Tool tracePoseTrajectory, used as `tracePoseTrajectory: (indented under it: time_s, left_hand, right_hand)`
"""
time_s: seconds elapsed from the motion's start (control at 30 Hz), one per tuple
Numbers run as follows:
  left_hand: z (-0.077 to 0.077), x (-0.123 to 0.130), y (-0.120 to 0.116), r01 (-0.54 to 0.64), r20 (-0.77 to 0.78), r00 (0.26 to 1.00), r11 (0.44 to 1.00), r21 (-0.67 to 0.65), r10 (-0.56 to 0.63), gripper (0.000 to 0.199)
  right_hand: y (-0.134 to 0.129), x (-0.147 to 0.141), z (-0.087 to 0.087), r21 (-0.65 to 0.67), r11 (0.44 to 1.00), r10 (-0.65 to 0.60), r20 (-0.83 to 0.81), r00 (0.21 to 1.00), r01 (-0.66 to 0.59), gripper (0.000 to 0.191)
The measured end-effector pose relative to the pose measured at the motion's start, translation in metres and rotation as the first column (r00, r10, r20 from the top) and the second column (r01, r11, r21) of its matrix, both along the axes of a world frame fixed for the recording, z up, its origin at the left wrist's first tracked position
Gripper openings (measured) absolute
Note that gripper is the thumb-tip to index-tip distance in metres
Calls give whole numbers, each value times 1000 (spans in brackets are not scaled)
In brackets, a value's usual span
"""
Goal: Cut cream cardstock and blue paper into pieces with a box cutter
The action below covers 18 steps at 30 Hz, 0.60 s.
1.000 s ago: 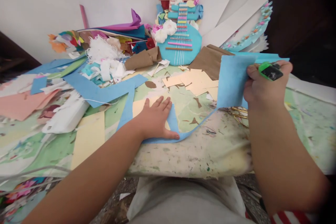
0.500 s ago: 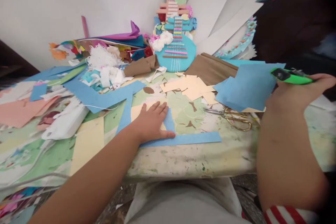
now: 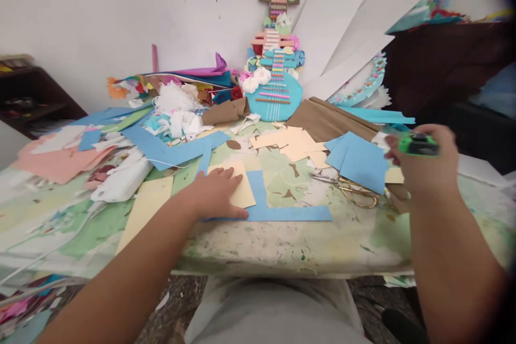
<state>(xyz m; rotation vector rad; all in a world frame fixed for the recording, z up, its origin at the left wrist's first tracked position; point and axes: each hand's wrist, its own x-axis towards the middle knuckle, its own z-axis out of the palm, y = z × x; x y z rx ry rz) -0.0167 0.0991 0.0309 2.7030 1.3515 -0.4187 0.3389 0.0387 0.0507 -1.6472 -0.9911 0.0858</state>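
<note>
My left hand (image 3: 215, 193) lies flat with its fingers stretched out on a small cream paper piece (image 3: 245, 193). Its thumb reaches the blue paper strip (image 3: 298, 213) along the near side of the table. A short upright blue piece (image 3: 258, 188) meets that strip beside the cream one. On the right, my right hand (image 3: 437, 148) is closed round a bright green and black tool (image 3: 419, 144), whose kind is blurred. Left of it are blue paper sheets (image 3: 360, 161), partly over gold-handled scissors (image 3: 358, 196).
Cream scraps (image 3: 300, 142) and brown paper (image 3: 326, 121) lie farther back. A turquoise paper guitar (image 3: 274, 97) leans against the wall. To the left are a white corded device (image 3: 123, 177), pink paper (image 3: 60, 158) and shredded white paper (image 3: 175, 99).
The view has tilted up. My left hand has shifted left, baring more of the cream piece. My right hand has come left and lower with the green tool, and the blue sheets beside it sit lower.
</note>
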Motion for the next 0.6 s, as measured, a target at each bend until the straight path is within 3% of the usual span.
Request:
tracePoseTrajectory:
  time_s: [0.03, 0.07, 0.1, 0.17, 0.3, 0.4, 0.47, 0.53, 0.6]
  left_hand:
    - [0, 0, -7, -29, -21, 999, 1000, 11, 29, 90]
    - [1, 0, -15, -56, -38, 998, 998, 25, 57, 91]
    - [1, 0, -22, -79, -54, 995, 996, 38, 81, 92]
    - [1, -2, -36, -110, -88, 990, 992, 56, 114, 93]
    - [0, -12, -61, -170, -131, 974, 979, 110, 184, 94]
    - [-2, -21, -76, -201, -140, 966, 970, 134, 219, 88]
    - [-5, -29, -86, -166, -123, 976, 980, 114, 180, 88]
    - [-8, -39, -95, -107, -90, 989, 990, 89, 115, 87]
    - [-11, -51, -103, -54, -54, 997, 995, 82, 58, 73]
  right_hand:
    - [-6, -14, -2, -111, 988, 107, -32, 994, -110, 32]
    - [-11, -29, -5, -210, 935, 272, -92, 958, -285, 31]
    - [-17, -43, -10, -238, 863, 412, -181, 893, -446, 31]
    - [-27, -69, -20, -190, 759, 560, -296, 774, -622, 34]
    - [-38, -108, -35, -263, 643, 647, -317, 694, -719, 42]
    - [-39, -127, -40, -315, 598, 763, -59, 644, -737, 34]
    - [-39, -135, -42, -376, 547, 832, 147, 535, -748, 21]
    - [-40, -138, -44, -429, 476, 879, 232, 416, -767, 12]
    - [-44, -138, -46, -490, 453, 891, 281, 358, -744, 11]
